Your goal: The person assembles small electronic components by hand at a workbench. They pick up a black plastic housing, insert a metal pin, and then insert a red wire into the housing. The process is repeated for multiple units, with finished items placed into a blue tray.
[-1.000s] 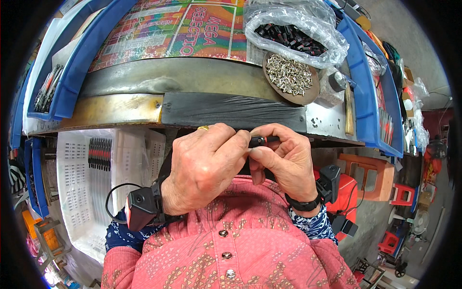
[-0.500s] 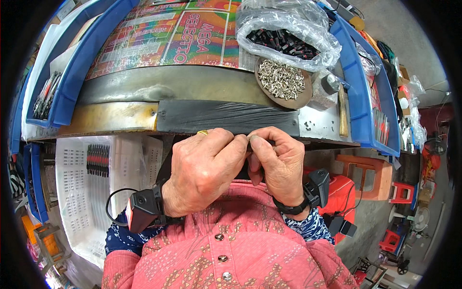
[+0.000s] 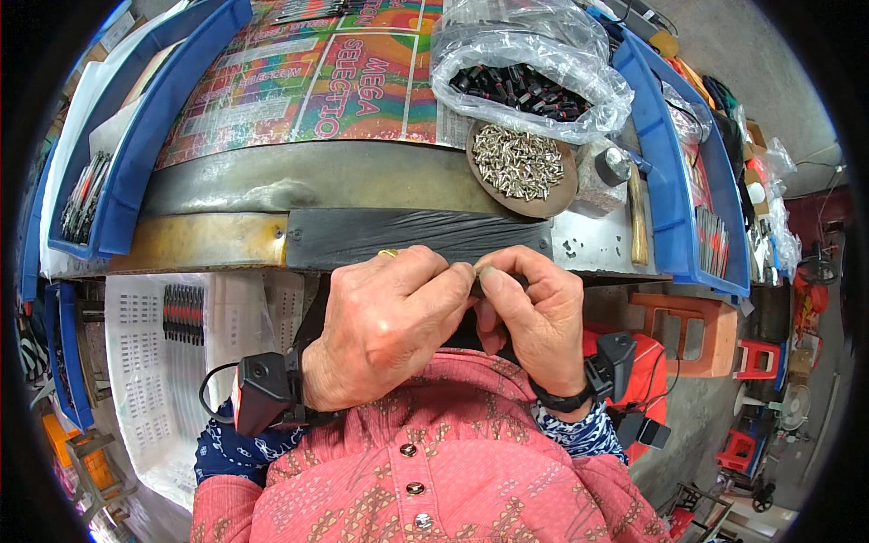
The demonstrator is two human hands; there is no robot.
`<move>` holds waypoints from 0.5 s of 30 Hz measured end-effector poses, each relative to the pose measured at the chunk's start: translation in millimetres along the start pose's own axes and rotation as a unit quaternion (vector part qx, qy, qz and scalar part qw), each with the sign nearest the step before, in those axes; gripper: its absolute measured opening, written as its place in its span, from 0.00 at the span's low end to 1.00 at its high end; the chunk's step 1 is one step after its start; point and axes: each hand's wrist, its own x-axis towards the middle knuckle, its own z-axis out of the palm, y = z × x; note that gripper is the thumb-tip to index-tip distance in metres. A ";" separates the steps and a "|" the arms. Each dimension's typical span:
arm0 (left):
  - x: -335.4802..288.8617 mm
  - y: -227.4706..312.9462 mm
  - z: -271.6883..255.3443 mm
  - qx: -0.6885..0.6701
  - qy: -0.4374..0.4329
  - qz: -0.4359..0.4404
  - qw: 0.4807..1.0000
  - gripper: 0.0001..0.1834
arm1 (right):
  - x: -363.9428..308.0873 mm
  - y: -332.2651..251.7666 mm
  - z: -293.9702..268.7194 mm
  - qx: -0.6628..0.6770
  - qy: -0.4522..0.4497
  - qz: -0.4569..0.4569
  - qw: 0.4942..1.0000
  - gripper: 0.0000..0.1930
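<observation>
Hands [image 3: 453, 312] lower, fingertips pinched together

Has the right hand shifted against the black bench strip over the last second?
Yes. The right hand drew slightly left, closer against the left hand, below the black strip.

We count two hands: left hand [image 3: 385, 330] and right hand [image 3: 534, 317]. One round dish [image 3: 552, 195] of metal pins, one plastic bag [image 3: 525, 63] of black parts, one white crate [image 3: 154, 362], two wrist-worn cameras [image 3: 262, 394].
</observation>
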 end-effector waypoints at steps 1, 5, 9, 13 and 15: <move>1.0 0.5 -0.2 -0.007 -0.003 -0.004 1.000 0.15 | 0.0 -3.1 -4.0 -0.024 -0.011 -0.008 1.000 0.08; 4.3 -1.7 -3.7 -0.026 -0.006 -0.032 0.999 0.14 | 4.3 -11.8 -24.6 -0.177 0.030 -0.102 0.978 0.07; 8.0 -7.1 -4.1 -0.023 0.003 -0.024 0.999 0.13 | 26.5 -7.3 -45.0 -0.384 0.115 -0.260 0.879 0.11; 8.8 -7.4 -6.8 -0.013 -0.013 -0.056 0.998 0.13 | 39.0 -1.0 -54.6 -0.510 0.116 -0.350 0.777 0.16; 9.2 -7.8 -7.8 -0.012 -0.019 -0.075 0.997 0.14 | 41.0 1.2 -55.2 -0.520 0.119 -0.345 0.772 0.17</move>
